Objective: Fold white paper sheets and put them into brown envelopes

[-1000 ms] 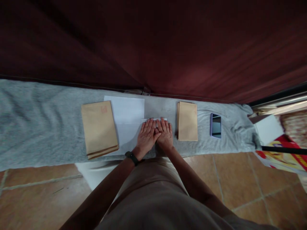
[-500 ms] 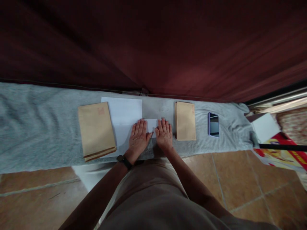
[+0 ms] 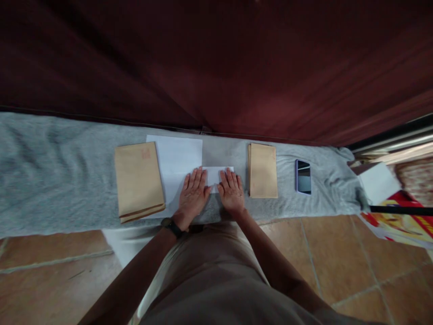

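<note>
A small folded sheet of white paper [image 3: 212,177] lies flat on the grey cloth in front of me. My left hand [image 3: 194,191] presses on its left end, palm down with fingers outstretched, and partly covers the larger white paper [image 3: 179,153] beside it. On the folded sheet's right end rests my right hand [image 3: 232,191], also flat with fingers extended. To the left, a stack of brown envelopes [image 3: 138,180] overlaps the larger paper. Another stack of brown envelopes [image 3: 263,171] sits a little right of my right hand.
A phone [image 3: 303,177] lies on the grey cloth [image 3: 324,180] farther right. Dark red fabric [image 3: 216,67] hangs along the far edge. Beyond the right end are a white box [image 3: 379,183] and a red and yellow package [image 3: 399,221]. Tiled floor [image 3: 331,253] shows below.
My hands have spread slightly apart along the folded paper, the left one shifting a little left. The view has shifted slightly; the envelopes and phone keep their places on the cloth.
</note>
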The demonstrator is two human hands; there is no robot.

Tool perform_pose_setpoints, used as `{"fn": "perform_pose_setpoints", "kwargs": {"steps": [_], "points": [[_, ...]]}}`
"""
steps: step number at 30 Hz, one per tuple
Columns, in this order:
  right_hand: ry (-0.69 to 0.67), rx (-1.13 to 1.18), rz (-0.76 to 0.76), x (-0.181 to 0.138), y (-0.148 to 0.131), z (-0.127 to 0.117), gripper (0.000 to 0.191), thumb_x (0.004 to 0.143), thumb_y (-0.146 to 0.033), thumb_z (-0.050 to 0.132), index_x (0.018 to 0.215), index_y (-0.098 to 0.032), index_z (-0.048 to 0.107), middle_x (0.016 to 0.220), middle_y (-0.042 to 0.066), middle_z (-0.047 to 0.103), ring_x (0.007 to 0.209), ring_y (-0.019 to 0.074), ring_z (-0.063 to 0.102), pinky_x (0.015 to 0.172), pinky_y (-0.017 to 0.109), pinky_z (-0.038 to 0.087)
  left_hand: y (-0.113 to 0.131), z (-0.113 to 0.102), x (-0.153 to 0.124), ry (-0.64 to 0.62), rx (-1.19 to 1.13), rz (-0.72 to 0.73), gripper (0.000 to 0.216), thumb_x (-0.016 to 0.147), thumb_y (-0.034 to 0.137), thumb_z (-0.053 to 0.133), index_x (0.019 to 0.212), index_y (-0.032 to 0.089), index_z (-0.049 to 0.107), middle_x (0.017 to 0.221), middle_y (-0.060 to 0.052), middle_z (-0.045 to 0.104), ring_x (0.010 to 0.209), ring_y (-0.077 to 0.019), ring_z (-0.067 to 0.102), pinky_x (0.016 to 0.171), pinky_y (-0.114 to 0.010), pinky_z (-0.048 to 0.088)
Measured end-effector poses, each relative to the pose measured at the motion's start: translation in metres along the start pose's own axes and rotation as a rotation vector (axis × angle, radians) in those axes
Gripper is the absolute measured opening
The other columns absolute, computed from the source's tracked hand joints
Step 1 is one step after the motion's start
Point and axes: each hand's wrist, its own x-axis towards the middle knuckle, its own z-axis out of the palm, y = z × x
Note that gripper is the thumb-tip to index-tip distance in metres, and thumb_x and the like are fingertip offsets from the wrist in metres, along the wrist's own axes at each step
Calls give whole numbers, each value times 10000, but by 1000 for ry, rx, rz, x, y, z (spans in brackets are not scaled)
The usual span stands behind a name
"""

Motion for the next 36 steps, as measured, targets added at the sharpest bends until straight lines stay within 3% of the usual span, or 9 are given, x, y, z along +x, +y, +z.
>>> {"fn": "perform_pose_setpoints", "kwargs": {"steps": [9,16,25,29,32,36], "points": [[37,-26,16,-8,6,2,565,1079,-400,394,1594,-169,363,1664,130,318,1542,295,296,1249,515,272,1,-7,-27,80,-13,-67,680,1043,415,362,1622,82,235,1674,-171,281,1582,-303,179,1277,-547,198],[52,-24,-2,-8,8,3,560,1083,-382,373,1600,-168,347,1669,130,305,1544,283,291,1248,515,273,25,-6,-34,-56,5,164,672,1024,438,439,1581,73,347,1659,-164,325,1566,-282,242,1287,-484,229],[41,40,16,-6,5,-5,550,1082,-371,379,1589,-157,368,1653,139,337,1544,305,293,1246,569,257,-4,-18,-64,-98,51,263,674,1011,443,482,1573,91,365,1644,-159,359,1555,-269,276,1284,-470,250],[-73,170,-183,5,-10,-20,528,1089,-300,328,1602,-177,336,1635,80,393,1535,200,326,1271,455,281,-3,-16,-68,-82,32,255,664,1009,456,483,1550,79,405,1612,-181,412,1540,-287,313,1281,-485,256],[-164,239,-385,13,-25,-21,490,1092,-315,353,1562,-196,424,1607,53,445,1516,171,361,1283,408,276,-2,-15,-68,-61,24,253,624,1009,461,480,1485,57,492,1552,-211,490,1506,-312,382,1272,-496,276],[-201,196,-398,21,-34,-12,481,1091,-348,384,1514,-145,490,1613,82,431,1521,201,354,1293,425,238,-1,-14,-69,-45,50,255,592,1011,466,480,1416,41,562,1488,-229,556,1443,-335,473,1262,-511,298]]}}
